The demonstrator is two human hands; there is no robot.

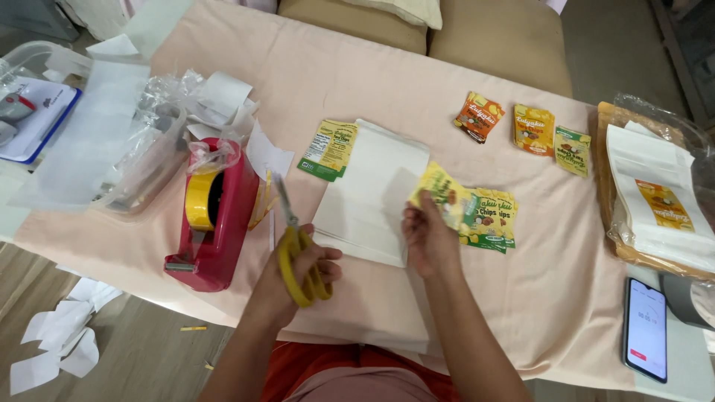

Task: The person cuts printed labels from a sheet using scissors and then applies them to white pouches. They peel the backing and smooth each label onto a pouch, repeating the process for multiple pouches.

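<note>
My left hand [302,272] grips yellow-handled scissors [298,253], blades pointing away toward the tape dispenser, held just left of a stack of white pouches [369,190]. My right hand [426,234] pinches a yellow and green printed label [441,192] at the right edge of that white stack. More labels of the same kind [491,219] lie fanned out under and right of that hand.
A red tape dispenser [216,216] with a yellow roll stands left. Green labels [329,149] lie behind the pouches; orange and yellow labels [532,128] farther right. A bag of labelled pouches [655,193] and a phone [646,327] sit at right. Paper scraps [59,342] litter the floor.
</note>
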